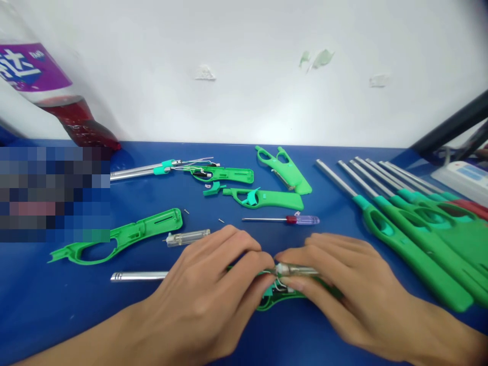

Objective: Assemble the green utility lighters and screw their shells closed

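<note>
Near the front middle, my right hand [343, 284] grips a clear gas tank [299, 270] between thumb and fingers, above an open green lighter shell [267, 304] with white wires inside. My left hand [224, 284] is pinched at the tank's left end; its fingertips meet there, and what they hold is too small to make out. A metal tube [139, 276] sticks out to the left from under my left hand. Behind that hand lies another clear tank [187, 238], with a green half shell [129, 234] to its left.
A purple-handled screwdriver [301, 219], a screw [221, 220] and green lighter parts [267, 198] lie behind my hands. Several assembled lighters [412, 239] lie at the right. A drink bottle [76, 112] stands back left, and a white device [465, 178] is at the right edge.
</note>
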`<state>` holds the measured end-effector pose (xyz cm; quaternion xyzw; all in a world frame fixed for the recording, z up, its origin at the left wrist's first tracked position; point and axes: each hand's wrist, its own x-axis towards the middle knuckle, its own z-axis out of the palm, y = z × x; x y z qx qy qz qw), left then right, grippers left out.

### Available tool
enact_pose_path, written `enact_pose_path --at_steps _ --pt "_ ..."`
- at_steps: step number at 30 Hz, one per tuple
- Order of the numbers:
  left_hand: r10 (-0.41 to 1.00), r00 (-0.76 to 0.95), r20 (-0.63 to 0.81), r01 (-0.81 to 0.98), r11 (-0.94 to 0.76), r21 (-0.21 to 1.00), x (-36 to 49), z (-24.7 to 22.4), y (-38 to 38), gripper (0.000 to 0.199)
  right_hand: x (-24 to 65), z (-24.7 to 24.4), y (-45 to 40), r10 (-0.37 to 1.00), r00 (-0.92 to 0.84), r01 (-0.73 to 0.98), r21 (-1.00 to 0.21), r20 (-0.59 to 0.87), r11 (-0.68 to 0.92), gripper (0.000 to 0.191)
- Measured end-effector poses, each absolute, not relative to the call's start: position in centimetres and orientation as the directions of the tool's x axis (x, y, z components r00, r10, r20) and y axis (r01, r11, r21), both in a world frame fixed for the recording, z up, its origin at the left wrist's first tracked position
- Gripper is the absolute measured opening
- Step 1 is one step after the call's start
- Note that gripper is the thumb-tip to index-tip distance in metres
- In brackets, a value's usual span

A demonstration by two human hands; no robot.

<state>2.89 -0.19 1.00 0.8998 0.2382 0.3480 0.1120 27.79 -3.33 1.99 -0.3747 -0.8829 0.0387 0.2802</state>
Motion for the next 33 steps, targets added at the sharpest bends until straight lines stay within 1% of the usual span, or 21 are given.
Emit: enact_pose_path --at_steps 8,14,19,23,26,31,33 --pt "0.499 0.636 0.589 0.342 -0.866 0.365 3.0 0.92 -0.14 0.009 27.85 1.84 -3.21 0.686 -0.568 0.62 -0.312 0.454 0.72 0.019" --pt "0.505 0.638 0.581 0.349 -0.863 0.365 2.86 1.2 -0.24 0.01 27.88 1.91 -3.14 0.689 -0.569 0.628 -0.304 0.449 0.716 0.018" --pt "0.508 0.643 0.573 0.382 -0.862 0.334 2.95 1.35 -0.3 0.014 27.98 1.84 -3.16 0.688 -0.543 0.654 -0.272 0.481 0.706 0.016" --pt "0.516 0.633 0.577 0.401 -0.856 0.324 2.82 0.88 -0.29 0.016 28.21 2.12 -3.31 0.681 -0.532 0.671 -0.24 0.504 0.702 0.02" --pt "0.508 0.638 0.579 0.403 -0.861 0.311 2.6 0.65 -0.25 0.019 28.34 2.28 -3.29 0.684 -0.532 0.687 -0.217 0.5 0.693 0.023" --pt "0.495 0.648 0.579 0.43 -0.865 0.259 2.44 1.19 -0.37 0.029 28.35 2.04 -2.88 0.681 -0.543 0.69 -0.201 0.492 0.695 0.021" --pt "0.497 0.64 0.586 0.449 -0.861 0.24 2.47 1.4 -0.58 0.023 28.31 1.92 -2.68 0.686 -0.542 0.694 -0.202 0.484 0.691 0.023"
